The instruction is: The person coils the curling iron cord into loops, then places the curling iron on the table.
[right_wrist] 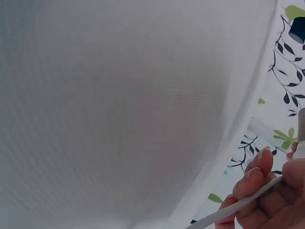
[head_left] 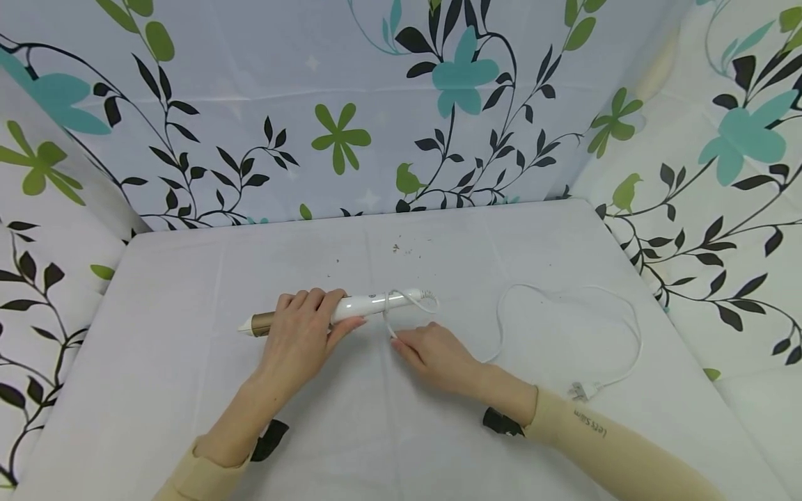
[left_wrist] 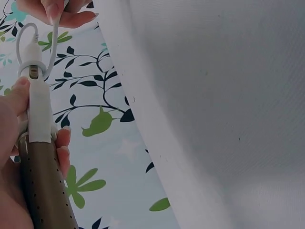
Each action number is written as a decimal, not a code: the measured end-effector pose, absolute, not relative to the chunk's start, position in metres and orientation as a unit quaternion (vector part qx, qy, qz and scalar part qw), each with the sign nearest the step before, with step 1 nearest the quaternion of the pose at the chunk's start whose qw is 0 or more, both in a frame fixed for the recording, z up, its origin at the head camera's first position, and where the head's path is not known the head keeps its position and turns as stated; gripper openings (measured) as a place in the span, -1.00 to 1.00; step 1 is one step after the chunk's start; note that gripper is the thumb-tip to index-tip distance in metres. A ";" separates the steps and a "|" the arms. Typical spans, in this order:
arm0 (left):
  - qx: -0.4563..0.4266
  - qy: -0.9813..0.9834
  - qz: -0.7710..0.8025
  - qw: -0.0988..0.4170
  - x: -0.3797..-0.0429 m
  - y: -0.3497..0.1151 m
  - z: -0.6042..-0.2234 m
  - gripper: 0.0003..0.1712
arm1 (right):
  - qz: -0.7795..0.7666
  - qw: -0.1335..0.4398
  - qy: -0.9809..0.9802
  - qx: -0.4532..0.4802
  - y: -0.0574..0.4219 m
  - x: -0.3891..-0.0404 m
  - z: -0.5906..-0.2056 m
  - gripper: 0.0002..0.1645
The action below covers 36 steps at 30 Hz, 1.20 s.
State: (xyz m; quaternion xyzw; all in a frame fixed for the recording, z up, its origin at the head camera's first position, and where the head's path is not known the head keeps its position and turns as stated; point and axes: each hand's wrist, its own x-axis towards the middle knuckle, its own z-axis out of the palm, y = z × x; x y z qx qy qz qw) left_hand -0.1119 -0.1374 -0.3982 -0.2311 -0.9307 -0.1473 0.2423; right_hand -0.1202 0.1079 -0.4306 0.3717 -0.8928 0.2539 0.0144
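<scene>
A curling iron (head_left: 360, 306) with a white handle, a gold-brown barrel and a white tip is held just above the white table, tip toward the left. My left hand (head_left: 299, 334) grips it around the middle, where handle and barrel meet. Small holes dot the barrel (left_wrist: 45, 181) in the left wrist view. Its white cord (left_wrist: 54, 43) loops once around the handle's end. Between thumb and fingers, my right hand (head_left: 438, 356) pinches this cord just below the handle. The right wrist view shows the cord (right_wrist: 228, 211) running across the curled fingers.
The rest of the cord (head_left: 499, 327) curves over the table's right side to a white plug (head_left: 583, 391). Small dark specks (head_left: 396, 248) lie toward the back of the table (head_left: 301, 257). Leaf-patterned cloth (head_left: 250, 83) hangs behind and at both sides.
</scene>
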 end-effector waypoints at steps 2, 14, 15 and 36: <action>-0.232 -0.931 -0.139 0.246 -0.112 -0.138 -0.399 -0.41 | 0.243 0.015 -0.894 0.376 0.107 -0.118 -0.429 -0.63; -0.216 -0.938 -0.097 0.254 -0.116 -0.137 -0.397 -0.46 | 0.129 0.098 -0.895 0.416 0.109 -0.112 -0.416 -0.89; -0.215 -0.939 -0.094 0.253 -0.116 -0.137 -0.397 -0.46 | 0.115 0.104 -0.894 0.419 0.108 -0.111 -0.414 -0.88; -0.268 -0.936 -0.020 0.226 -0.111 -0.139 -0.406 -0.47 | -0.030 0.204 -0.842 0.499 0.115 -0.124 -0.383 -0.89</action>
